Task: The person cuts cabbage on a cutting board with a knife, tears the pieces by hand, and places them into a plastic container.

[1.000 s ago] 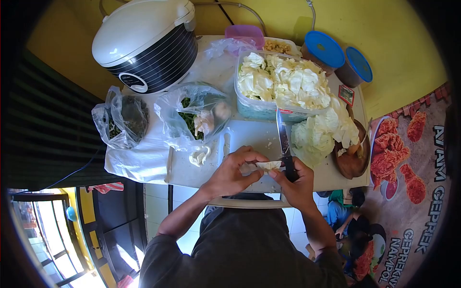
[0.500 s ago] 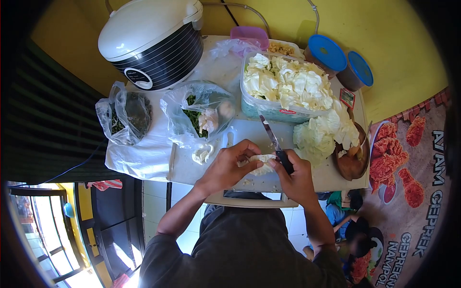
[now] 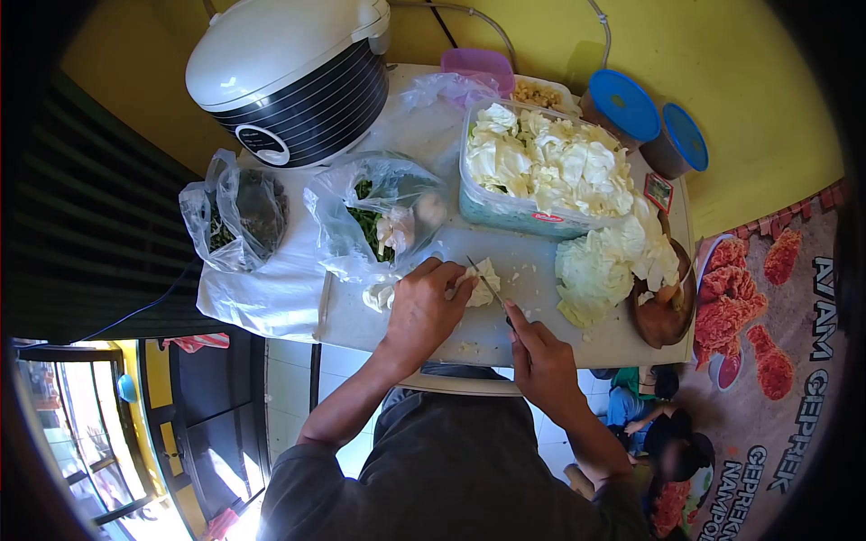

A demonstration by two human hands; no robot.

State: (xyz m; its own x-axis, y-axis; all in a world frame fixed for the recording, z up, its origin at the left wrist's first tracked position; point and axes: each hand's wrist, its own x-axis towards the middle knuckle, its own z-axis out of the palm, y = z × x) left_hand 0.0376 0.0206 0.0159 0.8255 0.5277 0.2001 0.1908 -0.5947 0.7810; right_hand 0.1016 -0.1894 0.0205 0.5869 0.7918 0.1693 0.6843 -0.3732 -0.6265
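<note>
My right hand (image 3: 544,361) is closed round the handle of a knife (image 3: 489,286), whose blade points up and left over a pale cabbage piece (image 3: 481,283). That piece lies on the white cutting board (image 3: 532,261), and my left hand (image 3: 428,302) pinches its left side. More pale pieces (image 3: 379,296) lie left of my left hand. Beyond the board stands a clear tub (image 3: 505,213) heaped with cabbage leaves (image 3: 550,158). The rest of a cabbage head (image 3: 591,275) rests to the right. Small crumbs are scattered on the board.
A rice cooker (image 3: 298,99) stands at the back left, with two plastic bags (image 3: 239,216) (image 3: 338,234) in front. Blue-lidded containers (image 3: 622,104) are at the back right, a brown bowl (image 3: 663,316) at the right edge. People (image 3: 667,437) are low at the right.
The cabbage piece has gone from between both hands down to the board. My right hand has moved down, and the knife blade now crosses the piece.
</note>
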